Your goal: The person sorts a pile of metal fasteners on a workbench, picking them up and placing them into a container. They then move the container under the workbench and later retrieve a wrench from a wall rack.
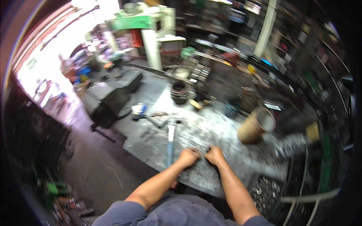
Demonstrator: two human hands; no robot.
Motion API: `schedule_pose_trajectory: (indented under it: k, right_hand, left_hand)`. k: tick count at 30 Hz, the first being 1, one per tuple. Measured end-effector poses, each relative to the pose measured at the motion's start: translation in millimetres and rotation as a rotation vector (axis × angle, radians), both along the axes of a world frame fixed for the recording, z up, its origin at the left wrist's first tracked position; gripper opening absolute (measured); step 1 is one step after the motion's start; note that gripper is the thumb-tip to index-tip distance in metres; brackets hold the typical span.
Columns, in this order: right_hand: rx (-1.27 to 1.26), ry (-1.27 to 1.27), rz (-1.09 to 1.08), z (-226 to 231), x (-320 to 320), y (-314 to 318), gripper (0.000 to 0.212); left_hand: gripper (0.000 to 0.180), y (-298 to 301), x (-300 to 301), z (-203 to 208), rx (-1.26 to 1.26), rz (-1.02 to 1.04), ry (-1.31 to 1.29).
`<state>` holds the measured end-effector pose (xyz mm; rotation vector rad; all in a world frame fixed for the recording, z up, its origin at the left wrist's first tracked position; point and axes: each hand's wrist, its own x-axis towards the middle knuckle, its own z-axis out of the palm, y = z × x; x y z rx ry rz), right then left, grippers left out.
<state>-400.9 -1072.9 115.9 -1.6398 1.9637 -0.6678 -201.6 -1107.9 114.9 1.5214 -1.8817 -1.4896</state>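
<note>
Over the near part of the metal-topped workbench (203, 132), my left hand (189, 156) and my right hand (214, 155) are held close together with a small gap between them. Fingers are curled in on both. Something small and dark may be at the fingertips, but blur and the hands themselves hide what it is. Just left of my left hand lies a hammer (170, 148) with a blue grip, its metal head pointing away from me. Farther left on the bench is a blue and white object (139, 110), too smeared to name.
A large bench vise (109, 98) stands at the left edge. To the right are a tan cylinder (249, 128), a dark blue cup (232, 108) and a clear plastic item (291, 145). A tray of small metal parts (267, 188) sits near right. A dark round container (179, 92) stands farther back.
</note>
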Motion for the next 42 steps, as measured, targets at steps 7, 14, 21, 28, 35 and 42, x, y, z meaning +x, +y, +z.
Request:
schedule_pose_trajectory:
  k: [7,14,21,28,35,42]
  right_hand:
    - [0.147,-1.750,-0.308,23.3,-60.9,45.3,0.023]
    - [0.139,-0.117,-0.239,12.8,-31.5,17.7,0.022]
    - [0.119,-0.548,-0.184,13.6,-35.5,23.5,0.018]
    - [0.178,-0.375,-0.130,10.1,-22.9,53.2,0.021]
    - [0.138,0.068,-0.167,4.3,2.3,44.8,0.012]
    - [0.028,-1.445,-0.471,35.7,-60.8,83.9,0.012]
  left_hand:
    - [0.016,3.0,28.3,-11.5,1.047,0.522,1.216]
    - [0.017,-3.5,13.7,-10.9,1.123,0.395,1.235]
    - [0.021,-26.1,-17.5,-6.6,0.461,0.109,0.447]
    - [0.024,-37.8,-47.5,4.8,-0.416,-0.137,-0.162]
    - [0.022,-45.3,-65.7,1.1,-0.361,-0.144,-0.261]
    - [0.024,-57.7,-62.8,7.7,-0.341,-0.255,-0.291]
